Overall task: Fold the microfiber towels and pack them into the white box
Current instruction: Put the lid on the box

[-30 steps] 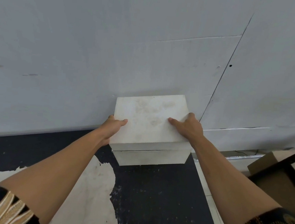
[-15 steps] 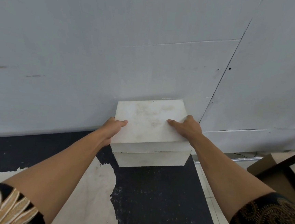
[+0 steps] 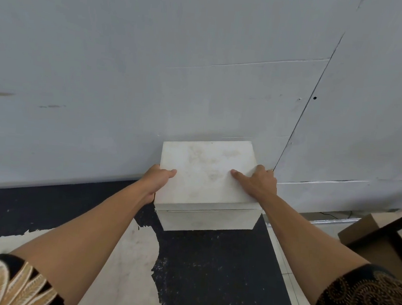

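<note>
The grey wall (image 3: pixel 129 73) fills most of your view, with the worn black desk (image 3: pixel 208 274) below it. The white box (image 3: pixel 208 220), its faintly stained lid (image 3: pixel 205 174) on, sits at the desk's far end against the wall, between your hands. Your left hand (image 3: pixel 157 177) grips the lid's left edge, thumb on top. Your right hand (image 3: pixel 260 184) clasps the right edge, thumb likewise on top.

Lid's on the white box (image 3: pixel 205 177), so the inside's hidden. Fingers of the left grip (image 3: pixel 157 176) disappear behind its side; cardboard box (image 3: pixel 361 227) is cropped at the right edge.
</note>
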`<action>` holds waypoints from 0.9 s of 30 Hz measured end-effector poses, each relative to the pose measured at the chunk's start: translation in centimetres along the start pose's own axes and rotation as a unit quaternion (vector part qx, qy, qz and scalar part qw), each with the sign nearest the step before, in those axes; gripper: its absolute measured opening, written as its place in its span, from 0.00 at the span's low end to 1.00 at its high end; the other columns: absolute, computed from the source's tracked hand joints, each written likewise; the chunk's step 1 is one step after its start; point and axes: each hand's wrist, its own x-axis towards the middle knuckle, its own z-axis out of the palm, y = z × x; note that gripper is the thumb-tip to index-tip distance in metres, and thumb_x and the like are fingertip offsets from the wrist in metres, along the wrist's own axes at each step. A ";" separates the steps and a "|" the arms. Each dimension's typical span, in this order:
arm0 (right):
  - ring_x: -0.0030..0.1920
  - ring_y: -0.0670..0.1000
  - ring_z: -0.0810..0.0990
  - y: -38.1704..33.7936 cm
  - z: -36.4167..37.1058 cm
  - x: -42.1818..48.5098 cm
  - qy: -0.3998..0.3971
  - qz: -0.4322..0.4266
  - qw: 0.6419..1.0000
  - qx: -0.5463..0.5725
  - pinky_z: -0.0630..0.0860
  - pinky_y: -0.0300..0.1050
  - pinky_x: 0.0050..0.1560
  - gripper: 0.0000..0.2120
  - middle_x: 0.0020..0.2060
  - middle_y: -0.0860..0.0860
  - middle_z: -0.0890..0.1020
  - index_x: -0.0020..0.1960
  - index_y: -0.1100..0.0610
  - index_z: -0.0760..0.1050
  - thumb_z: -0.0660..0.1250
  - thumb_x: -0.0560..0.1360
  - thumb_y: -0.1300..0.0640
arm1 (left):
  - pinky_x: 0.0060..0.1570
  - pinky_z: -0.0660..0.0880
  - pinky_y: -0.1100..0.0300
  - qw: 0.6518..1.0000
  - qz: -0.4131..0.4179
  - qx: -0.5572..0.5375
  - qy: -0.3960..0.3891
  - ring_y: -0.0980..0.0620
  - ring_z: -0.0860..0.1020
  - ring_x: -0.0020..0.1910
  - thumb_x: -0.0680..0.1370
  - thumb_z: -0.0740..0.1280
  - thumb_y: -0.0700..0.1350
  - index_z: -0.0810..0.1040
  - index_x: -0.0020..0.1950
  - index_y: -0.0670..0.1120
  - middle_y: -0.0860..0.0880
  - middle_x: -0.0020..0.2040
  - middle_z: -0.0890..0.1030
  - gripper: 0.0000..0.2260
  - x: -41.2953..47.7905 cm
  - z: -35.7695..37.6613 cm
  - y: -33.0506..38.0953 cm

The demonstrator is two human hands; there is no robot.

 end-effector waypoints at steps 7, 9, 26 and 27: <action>0.63 0.63 0.72 -0.8 -0.2 0.5 -0.011 0.022 1.000 -0.010 0.72 0.57 0.64 0.44 0.62 0.59 0.73 0.66 0.61 0.67 0.66 0.67 0.27 | 0.51 0.75 0.55 0.995 0.015 0.098 0.030 0.46 0.78 0.55 0.80 0.66 0.47 0.75 0.66 0.43 0.46 0.60 0.80 0.16 0.0 0.2 0.3; 0.64 0.63 0.70 -1.0 0.0 0.2 0.006 0.012 0.999 -0.033 0.70 0.56 0.64 0.42 0.63 0.60 0.71 0.68 0.59 0.64 0.65 0.69 0.28 | 0.61 0.73 0.51 0.985 0.017 0.165 0.038 0.44 0.75 0.61 0.81 0.65 0.47 0.73 0.68 0.42 0.45 0.63 0.78 0.17 0.1 0.3 0.3; 0.57 0.58 0.69 0.3 3.4 -0.6 0.132 -0.057 0.972 -0.184 0.70 0.52 0.57 0.36 0.56 0.56 0.70 0.60 0.58 0.72 0.60 0.71 0.27 | 0.65 0.65 0.46 0.868 -0.002 0.483 0.117 0.38 0.62 0.68 0.81 0.59 0.58 0.57 0.76 0.47 0.40 0.71 0.59 0.28 -0.3 2.8 -2.0; 0.57 0.58 0.69 0.2 3.6 -0.6 0.139 -0.062 0.969 -0.195 0.70 0.51 0.57 0.35 0.56 0.56 0.70 0.59 0.58 0.72 0.59 0.71 0.28 | 0.66 0.64 0.46 0.864 0.000 0.489 0.117 0.39 0.62 0.68 0.81 0.58 0.57 0.56 0.77 0.45 0.40 0.71 0.59 0.28 -0.1 3.0 -2.0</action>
